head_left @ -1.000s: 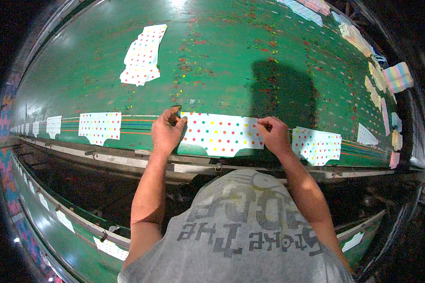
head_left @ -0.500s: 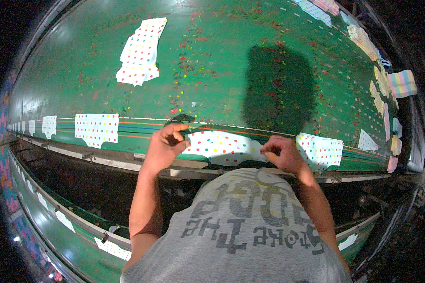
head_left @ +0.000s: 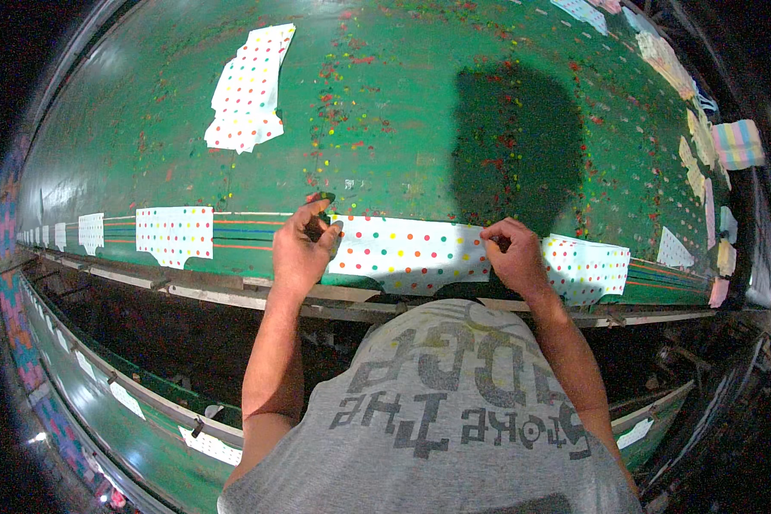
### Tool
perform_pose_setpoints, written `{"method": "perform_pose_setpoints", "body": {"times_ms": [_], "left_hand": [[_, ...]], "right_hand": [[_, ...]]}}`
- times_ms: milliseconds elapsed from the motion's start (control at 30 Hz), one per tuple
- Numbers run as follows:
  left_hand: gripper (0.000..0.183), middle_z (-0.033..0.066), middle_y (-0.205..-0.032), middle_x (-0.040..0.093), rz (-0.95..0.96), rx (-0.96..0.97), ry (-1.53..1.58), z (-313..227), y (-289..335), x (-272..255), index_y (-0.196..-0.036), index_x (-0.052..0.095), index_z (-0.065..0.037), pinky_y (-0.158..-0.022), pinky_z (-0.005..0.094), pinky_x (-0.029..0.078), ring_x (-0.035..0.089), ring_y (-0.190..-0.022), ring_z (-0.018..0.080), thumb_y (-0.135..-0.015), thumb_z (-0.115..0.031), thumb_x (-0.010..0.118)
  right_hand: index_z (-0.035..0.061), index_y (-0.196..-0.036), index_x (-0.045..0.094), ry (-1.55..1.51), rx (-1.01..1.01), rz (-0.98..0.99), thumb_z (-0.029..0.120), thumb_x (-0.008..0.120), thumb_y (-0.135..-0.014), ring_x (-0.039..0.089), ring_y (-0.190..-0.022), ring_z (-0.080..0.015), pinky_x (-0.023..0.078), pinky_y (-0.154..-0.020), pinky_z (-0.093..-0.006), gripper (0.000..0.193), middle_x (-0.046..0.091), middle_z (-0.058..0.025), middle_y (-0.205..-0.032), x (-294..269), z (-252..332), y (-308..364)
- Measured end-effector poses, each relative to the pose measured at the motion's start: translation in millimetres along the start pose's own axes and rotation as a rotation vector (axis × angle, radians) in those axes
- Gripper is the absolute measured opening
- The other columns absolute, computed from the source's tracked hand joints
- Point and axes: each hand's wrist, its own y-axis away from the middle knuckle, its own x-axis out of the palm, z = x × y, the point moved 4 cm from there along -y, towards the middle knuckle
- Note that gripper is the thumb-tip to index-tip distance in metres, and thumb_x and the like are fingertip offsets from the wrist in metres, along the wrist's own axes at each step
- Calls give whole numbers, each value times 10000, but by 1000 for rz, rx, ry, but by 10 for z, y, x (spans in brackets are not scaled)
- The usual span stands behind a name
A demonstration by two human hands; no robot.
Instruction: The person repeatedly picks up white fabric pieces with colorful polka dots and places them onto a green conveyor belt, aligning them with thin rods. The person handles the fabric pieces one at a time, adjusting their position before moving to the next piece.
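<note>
A white fabric piece with coloured dots [head_left: 407,254] lies on the green printing table [head_left: 420,128], along its near edge. My left hand [head_left: 304,242] pinches the piece's upper left corner. My right hand [head_left: 512,253] pinches its upper right corner. Both hands hold the piece flat against the table, fingers closed on the cloth. My grey shirt fills the lower middle of the view.
More dotted white pieces lie along the same edge: one to the right [head_left: 587,265], one to the left [head_left: 174,233], smaller ones farther left. A loose dotted piece [head_left: 248,90] lies farther up the table. Stacked pieces [head_left: 737,144] line the right rim. A lower shelf [head_left: 103,377] runs below.
The dotted piece has come nearer to the table's near edge with both hands on its top corners. The view has shifted a little downward.
</note>
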Motion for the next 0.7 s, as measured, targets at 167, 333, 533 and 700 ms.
{"method": "perform_pose_setpoints", "body": {"times_ms": [167,333,533,700], "left_hand": [[416,59,-879,735,-28,57,79,21,22,-2,-1307,759,-22,-758,303,582,683,-763,131,-906,-4,866],[425,37,-930,750,-85,73,-107,-60,6,-9,-1325,762,-12,-780,285,574,653,-807,101,-915,-19,872],[433,65,-990,791,-62,14,-131,-83,-44,-33,-1320,768,-23,-794,299,585,675,-818,114,-901,-41,876],[433,62,-988,794,-50,3,-156,-131,-41,-46,-1307,774,-30,-793,307,587,676,-810,114,-889,-46,884]], "right_hand": [[27,-991,785,17,-38,0,64,777,-899,778,-898,-324,619,-839,-422,99,770,-161,-948,-19,-10,10],[27,-996,790,-39,25,18,69,786,-906,783,-907,-320,620,-843,-418,99,777,-154,-955,0,3,1],[29,-997,789,-5,-1,10,85,796,-914,782,-932,-327,619,-863,-424,100,784,-152,-970,-9,12,-8],[36,-994,789,10,-21,5,112,799,-912,780,-967,-341,615,-888,-436,113,796,-156,-1006,13,-37,-19]]}}
